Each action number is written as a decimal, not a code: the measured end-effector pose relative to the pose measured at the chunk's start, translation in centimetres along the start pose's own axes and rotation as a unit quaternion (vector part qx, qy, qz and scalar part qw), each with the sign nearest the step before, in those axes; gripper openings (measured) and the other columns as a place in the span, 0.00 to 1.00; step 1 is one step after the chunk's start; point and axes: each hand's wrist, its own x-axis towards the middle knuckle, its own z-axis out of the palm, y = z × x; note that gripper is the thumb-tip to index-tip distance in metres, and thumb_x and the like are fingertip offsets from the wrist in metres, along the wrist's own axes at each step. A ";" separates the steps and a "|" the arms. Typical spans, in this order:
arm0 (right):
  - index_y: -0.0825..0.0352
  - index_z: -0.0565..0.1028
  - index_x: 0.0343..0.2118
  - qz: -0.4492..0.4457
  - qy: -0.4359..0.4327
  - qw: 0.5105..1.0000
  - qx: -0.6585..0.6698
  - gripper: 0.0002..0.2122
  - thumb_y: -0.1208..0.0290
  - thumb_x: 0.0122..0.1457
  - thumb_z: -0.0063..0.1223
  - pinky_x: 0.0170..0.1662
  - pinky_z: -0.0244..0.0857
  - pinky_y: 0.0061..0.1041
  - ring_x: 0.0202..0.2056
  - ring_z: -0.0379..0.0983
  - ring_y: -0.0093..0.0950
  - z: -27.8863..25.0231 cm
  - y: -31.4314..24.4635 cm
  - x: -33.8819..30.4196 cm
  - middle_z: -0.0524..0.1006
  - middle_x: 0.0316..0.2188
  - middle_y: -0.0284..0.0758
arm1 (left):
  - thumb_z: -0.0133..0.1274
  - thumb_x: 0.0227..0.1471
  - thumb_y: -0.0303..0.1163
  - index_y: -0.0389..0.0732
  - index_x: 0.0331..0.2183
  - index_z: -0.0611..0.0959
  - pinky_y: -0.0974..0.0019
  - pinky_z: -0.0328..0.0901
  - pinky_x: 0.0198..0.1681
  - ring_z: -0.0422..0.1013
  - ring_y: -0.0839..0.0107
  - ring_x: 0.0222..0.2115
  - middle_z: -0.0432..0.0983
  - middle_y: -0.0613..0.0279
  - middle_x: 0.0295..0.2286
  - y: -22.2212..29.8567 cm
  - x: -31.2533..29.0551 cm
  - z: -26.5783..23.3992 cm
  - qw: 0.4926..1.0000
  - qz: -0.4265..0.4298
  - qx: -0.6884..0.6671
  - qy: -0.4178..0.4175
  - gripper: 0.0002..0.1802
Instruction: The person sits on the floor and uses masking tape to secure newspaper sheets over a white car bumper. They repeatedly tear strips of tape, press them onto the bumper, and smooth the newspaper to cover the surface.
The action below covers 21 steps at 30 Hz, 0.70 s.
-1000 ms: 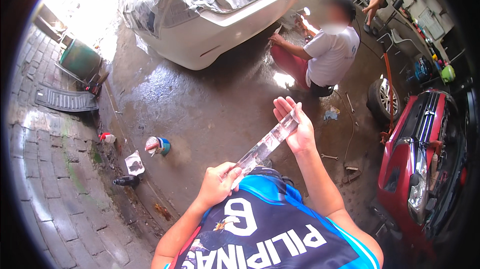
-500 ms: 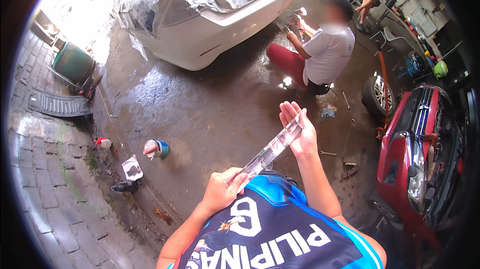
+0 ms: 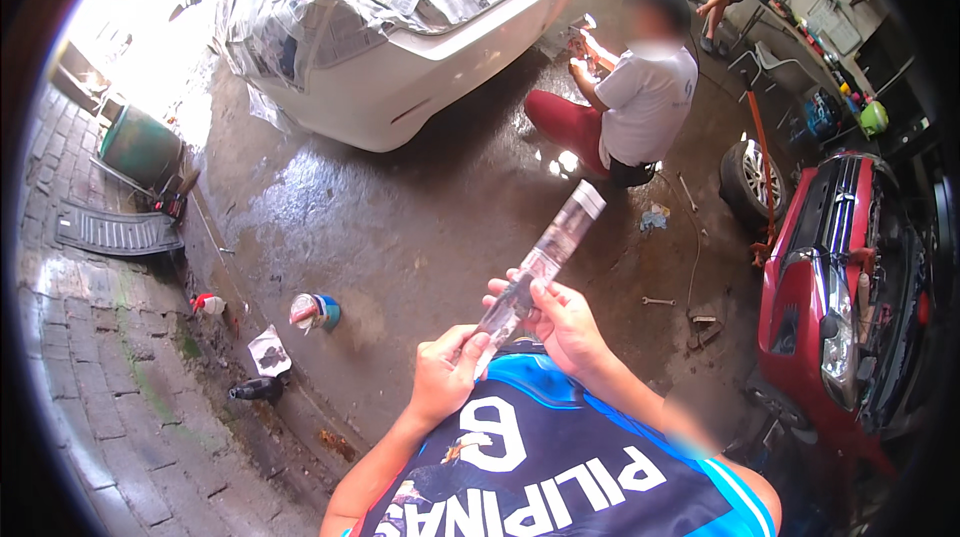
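A long, flat strip of folded printed paper [image 3: 557, 246] slants up and to the right in front of my chest. My left hand [image 3: 442, 369] pinches its lower end between thumb and fingers. Around its middle closes my right hand [image 3: 566, 325], thumb on top and fingers behind. The far end of the strip sticks out free beyond the right hand, its tip pale.
A white car [image 3: 470, 52] covered in newspaper stands ahead. Beside it a person in a white shirt [image 3: 645, 102] crouches, holding a tool. At right are a red car front [image 3: 795, 297], a wheel [image 3: 752, 182] and a wrench [image 3: 659, 302]; at left, a paint can [image 3: 318, 311].
My right hand has slid down from the strip's far end to its middle and closed there. The far end now points more steeply upward. The left hand keeps its hold.
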 end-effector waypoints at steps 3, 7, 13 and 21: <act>0.72 0.71 0.56 -0.117 0.048 0.992 -0.009 0.19 0.61 0.71 0.49 0.56 0.73 0.39 0.52 0.79 0.38 -2.1 -2.5 2.1 0.78 0.53 0.47 | 0.54 0.65 0.30 0.32 0.39 0.85 0.72 0.65 0.21 0.71 0.82 0.18 0.78 0.66 0.18 0.0 -0.6 0.5 1.000 0.017 0.014 -0.009 0.10; 0.69 0.72 0.55 -0.182 0.191 0.962 0.066 0.19 0.59 0.72 0.48 0.57 0.70 0.35 0.51 0.78 0.32 -5.5 -5.8 4.9 0.80 0.52 0.42 | 0.55 0.65 0.29 0.32 0.38 0.85 0.72 0.64 0.21 0.71 0.82 0.18 0.78 0.66 0.18 -0.5 -1.1 0.0 1.000 0.007 0.017 0.014 0.10; 0.73 0.69 0.58 0.025 0.041 0.997 0.053 0.27 0.52 0.69 0.51 0.60 0.67 0.39 0.57 0.75 0.36 -1.2 -0.1 1.5 0.77 0.55 0.46 | 0.54 0.65 0.29 0.29 0.39 0.84 0.72 0.65 0.22 0.70 0.83 0.20 0.79 0.66 0.21 -0.9 -1.4 0.5 0.998 -0.011 -0.037 0.057 0.11; 0.71 0.75 0.51 -0.075 -0.006 0.997 0.031 0.17 0.61 0.71 0.50 0.55 0.74 0.42 0.50 0.80 0.40 -2.2 -3.0 1.7 0.81 0.48 0.46 | 0.54 0.65 0.28 0.30 0.38 0.84 0.72 0.65 0.22 0.71 0.81 0.18 0.79 0.65 0.20 -0.7 -3.2 1.2 0.999 0.024 0.006 0.036 0.10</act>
